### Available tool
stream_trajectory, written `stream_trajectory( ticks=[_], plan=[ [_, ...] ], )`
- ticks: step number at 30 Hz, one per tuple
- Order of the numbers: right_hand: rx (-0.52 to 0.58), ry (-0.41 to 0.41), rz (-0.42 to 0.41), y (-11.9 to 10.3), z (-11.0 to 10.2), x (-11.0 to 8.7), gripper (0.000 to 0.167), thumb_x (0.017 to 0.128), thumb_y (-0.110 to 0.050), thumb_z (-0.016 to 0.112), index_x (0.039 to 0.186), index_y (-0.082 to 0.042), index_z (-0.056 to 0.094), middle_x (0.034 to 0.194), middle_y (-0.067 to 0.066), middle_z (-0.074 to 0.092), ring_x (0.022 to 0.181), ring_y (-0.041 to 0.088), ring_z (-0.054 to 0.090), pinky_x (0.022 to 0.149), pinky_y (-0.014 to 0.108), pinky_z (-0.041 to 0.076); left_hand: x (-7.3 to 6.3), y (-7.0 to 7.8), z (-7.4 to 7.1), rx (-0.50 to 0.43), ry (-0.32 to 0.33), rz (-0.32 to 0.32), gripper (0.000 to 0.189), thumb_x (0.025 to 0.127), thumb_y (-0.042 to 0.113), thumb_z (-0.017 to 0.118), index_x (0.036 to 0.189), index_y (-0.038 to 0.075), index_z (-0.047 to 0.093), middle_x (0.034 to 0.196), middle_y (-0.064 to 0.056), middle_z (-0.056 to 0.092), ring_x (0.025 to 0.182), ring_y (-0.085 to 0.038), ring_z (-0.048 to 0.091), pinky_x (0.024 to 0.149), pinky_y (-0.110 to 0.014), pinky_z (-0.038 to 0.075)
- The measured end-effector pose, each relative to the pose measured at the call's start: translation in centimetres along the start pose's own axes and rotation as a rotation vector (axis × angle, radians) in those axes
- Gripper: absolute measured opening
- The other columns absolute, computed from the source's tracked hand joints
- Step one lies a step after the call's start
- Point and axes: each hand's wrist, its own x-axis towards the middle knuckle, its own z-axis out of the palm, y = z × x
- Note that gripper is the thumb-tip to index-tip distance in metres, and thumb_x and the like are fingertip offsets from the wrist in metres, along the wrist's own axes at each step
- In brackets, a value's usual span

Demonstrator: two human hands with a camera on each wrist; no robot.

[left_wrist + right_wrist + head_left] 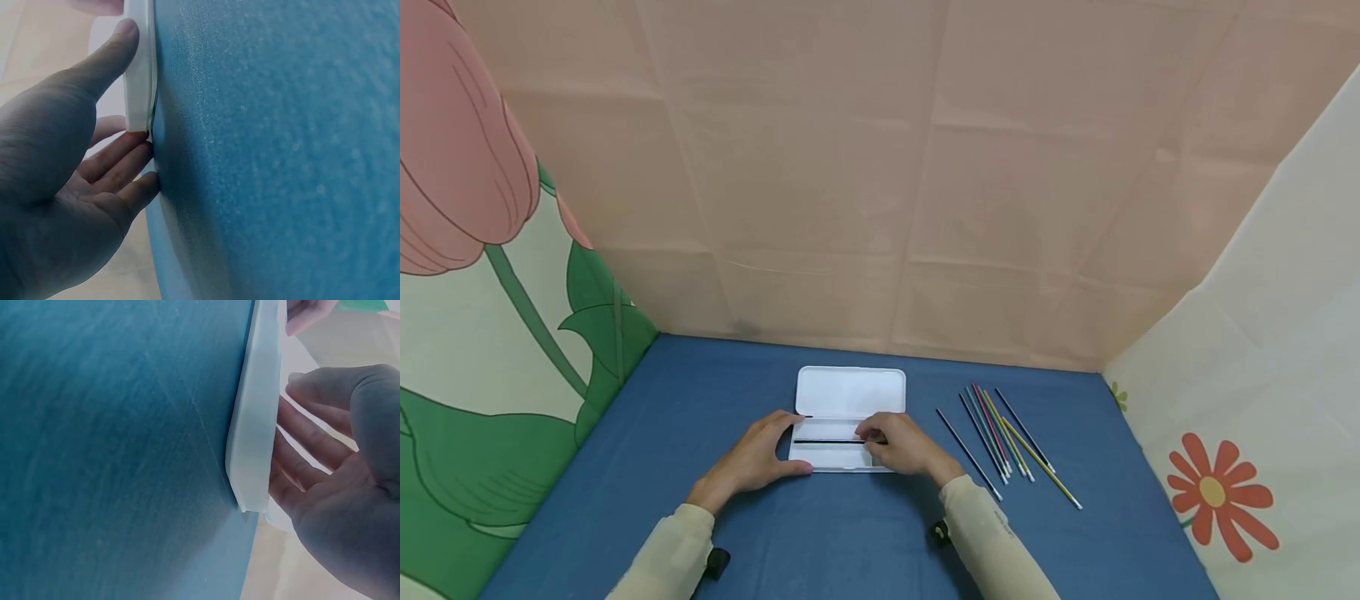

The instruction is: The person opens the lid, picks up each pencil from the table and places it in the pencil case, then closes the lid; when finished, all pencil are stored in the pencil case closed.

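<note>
A flat white hinged case point(835, 457) lies on the blue cloth, its lid point(850, 390) raised toward the back. My left hand point(763, 454) holds the case's left end, with the thumb along the front side and the fingers at the far corner. Across the inside of the case runs a thin dark pencil point(827, 442). Over the right part of the case, my right hand point(898, 442) has its thumb and index finger at that pencil's right end. In the right wrist view, the right fingers point(309, 428) reach over the case wall; their tips are partly hidden.
To the right lie several loose thin pencils point(992, 433) in various colours, with pale near ends. A yellow pencil point(1041, 462) lies slanted among them. The blue tablecloth point(820, 550) meets a beige backdrop point(850, 208) behind and printed fabric point(1285, 417) at the sides.
</note>
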Motion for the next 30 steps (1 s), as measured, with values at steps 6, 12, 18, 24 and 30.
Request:
stream_trajectory(
  ticks=[6, 12, 18, 24, 30],
  plan=[
    [-0.006, 0.025, -0.018, -0.4, -0.2, -0.8, 0.029, 0.109, -0.014, 0.075, 0.137, -0.006, 0.078, 0.136, 0.008, 0.081, 0.129, 0.026, 0.076, 0.114, 0.051, 0.062, 0.0, -0.1, 0.0, 0.000, -0.003, 0.000, 0.087, 0.090, 0.043, 0.098, 0.157, 0.002, 0.062, 0.158, -0.020, 0.065, 0.148, -0.044, 0.062, 0.123, -0.067, 0.052],
    [0.009, 0.049, -0.001, -0.8, -0.5, -1.8, 0.036, 0.109, -0.023, 0.077, 0.143, -0.009, 0.075, 0.140, 0.006, 0.079, 0.134, 0.026, 0.073, 0.117, 0.052, 0.061, 0.1, 0.1, 0.0, -0.001, -0.002, -0.003, 0.088, 0.089, 0.042, 0.099, 0.157, 0.001, 0.061, 0.156, -0.020, 0.066, 0.146, -0.043, 0.063, 0.123, -0.067, 0.052],
    [0.049, 0.061, 0.006, -0.8, -0.6, -2.7, 0.047, 0.108, -0.031, 0.079, 0.149, -0.008, 0.071, 0.145, 0.007, 0.077, 0.137, 0.029, 0.071, 0.118, 0.056, 0.059, 0.1, 0.1, 0.0, 0.005, -0.001, -0.004, 0.088, 0.088, 0.043, 0.099, 0.156, 0.001, 0.062, 0.153, -0.020, 0.067, 0.144, -0.042, 0.064, 0.122, -0.066, 0.053],
    [0.055, 0.090, 0.001, -0.8, -1.0, -3.9, 0.052, 0.106, -0.033, 0.081, 0.150, -0.008, 0.069, 0.148, 0.008, 0.076, 0.142, 0.030, 0.069, 0.122, 0.058, 0.055, -0.1, 0.0, -0.1, 0.007, 0.008, -0.004, 0.088, 0.088, 0.043, 0.099, 0.156, 0.001, 0.062, 0.156, -0.021, 0.066, 0.147, -0.044, 0.063, 0.122, -0.066, 0.053],
    [0.020, 0.112, 0.007, -0.6, -1.6, -5.5, 0.055, 0.106, -0.035, 0.082, 0.151, -0.008, 0.067, 0.155, 0.010, 0.070, 0.145, 0.032, 0.067, 0.122, 0.061, 0.055, -0.1, 0.1, 0.0, 0.011, 0.012, -0.003, 0.088, 0.087, 0.044, 0.100, 0.156, 0.002, 0.063, 0.158, -0.021, 0.065, 0.148, -0.045, 0.063, 0.122, -0.066, 0.053]
  ],
)
